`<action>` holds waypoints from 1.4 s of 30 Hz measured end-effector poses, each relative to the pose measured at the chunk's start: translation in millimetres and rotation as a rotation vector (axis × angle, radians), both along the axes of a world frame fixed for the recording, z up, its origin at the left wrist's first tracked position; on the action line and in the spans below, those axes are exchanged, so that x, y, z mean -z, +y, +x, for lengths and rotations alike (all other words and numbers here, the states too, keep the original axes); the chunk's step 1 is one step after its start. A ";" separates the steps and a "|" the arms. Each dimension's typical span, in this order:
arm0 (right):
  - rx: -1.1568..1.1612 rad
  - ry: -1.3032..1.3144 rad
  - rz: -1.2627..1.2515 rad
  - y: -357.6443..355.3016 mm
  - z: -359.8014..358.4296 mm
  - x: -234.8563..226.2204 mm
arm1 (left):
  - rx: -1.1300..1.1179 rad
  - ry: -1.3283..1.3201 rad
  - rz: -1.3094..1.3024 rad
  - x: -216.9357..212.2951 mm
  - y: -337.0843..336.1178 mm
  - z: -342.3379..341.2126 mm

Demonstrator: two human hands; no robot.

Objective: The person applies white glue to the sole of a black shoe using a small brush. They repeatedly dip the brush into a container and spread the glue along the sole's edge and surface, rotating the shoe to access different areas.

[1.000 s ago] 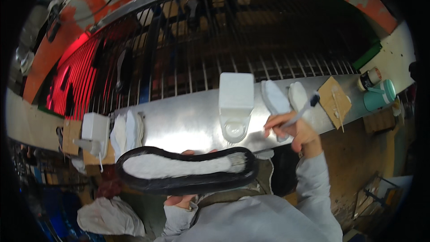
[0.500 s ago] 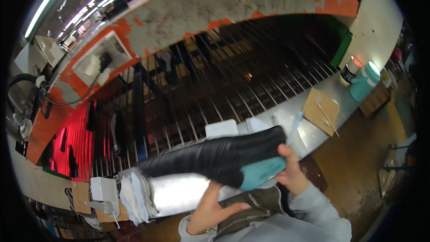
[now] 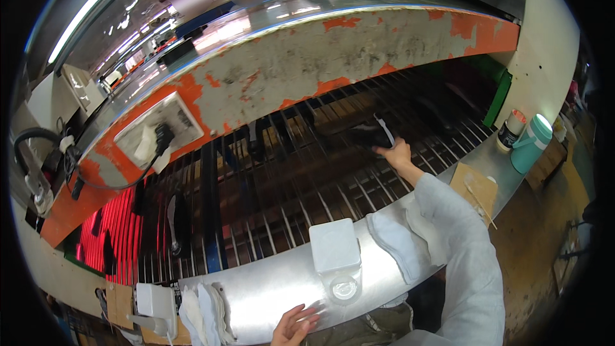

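Note:
My right hand (image 3: 398,156) stretches out over the metal bars, its fingers closed on the near end of a black boot (image 3: 366,136). A pale strip runs along the boot's edge; dim light hides much of its shape. Low in the picture, my left hand (image 3: 295,327) is empty, fingers apart, over the near edge of the shiny metal shelf (image 3: 266,301). Just beyond it stands a white plastic container (image 3: 335,247) with a round, clear-looking part at its near end. White insole-shaped pieces (image 3: 396,243) lie to its right, close to my right sleeve.
An orange beam with peeling grey paint (image 3: 288,57) crosses above the bars (image 3: 288,198). More dark boots (image 3: 176,221) lie there, near a red glow. Cardboard (image 3: 473,186), a can (image 3: 511,129) and a teal flask (image 3: 533,144) sit right; a white dispenser (image 3: 155,304) left.
The black boot has gone from in front of me, over the shelf, to the bars farther away, with my right hand reaching after it. My left hand has moved down and left, away from it.

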State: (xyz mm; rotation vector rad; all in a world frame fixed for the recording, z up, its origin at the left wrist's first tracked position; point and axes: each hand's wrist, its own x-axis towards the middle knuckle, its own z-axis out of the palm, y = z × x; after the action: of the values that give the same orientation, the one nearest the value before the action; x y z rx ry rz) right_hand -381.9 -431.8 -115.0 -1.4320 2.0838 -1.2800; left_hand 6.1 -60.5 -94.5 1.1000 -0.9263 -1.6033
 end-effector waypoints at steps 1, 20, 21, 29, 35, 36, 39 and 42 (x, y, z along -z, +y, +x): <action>-0.019 -0.077 0.085 -8.4 -24.1 18.6 | 0.034 0.009 -0.002 -2.4 -4.7 3.1; 0.311 0.355 0.335 -17.8 -249.6 24.3 | -0.236 0.005 0.254 70.4 -78.5 23.3; 0.301 0.368 0.297 -24.2 -251.0 29.8 | -0.260 0.003 0.267 71.2 -77.6 23.0; 0.331 0.397 0.309 -41.1 -272.9 65.0 | -0.393 0.043 0.340 73.9 -61.0 37.8; 0.194 0.920 0.236 -34.1 -224.8 -3.9 | -0.454 0.156 0.229 88.3 -46.5 51.9; 0.180 0.884 0.140 -23.9 -214.0 -23.0 | -0.461 0.198 0.193 93.1 -43.0 55.2; 0.144 0.757 -0.037 20.0 -163.9 -92.6 | -0.444 0.177 0.149 96.5 -35.2 54.3; 0.018 0.556 -0.213 82.8 -126.0 -151.3 | -0.230 0.170 0.052 16.0 -43.4 13.4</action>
State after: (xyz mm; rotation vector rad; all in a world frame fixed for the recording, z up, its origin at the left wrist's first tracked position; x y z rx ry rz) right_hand -507.9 -348.9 36.3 -2.0600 2.3457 -1.2423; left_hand 19.5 -103.9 -110.5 1.0468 -0.6260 -1.5109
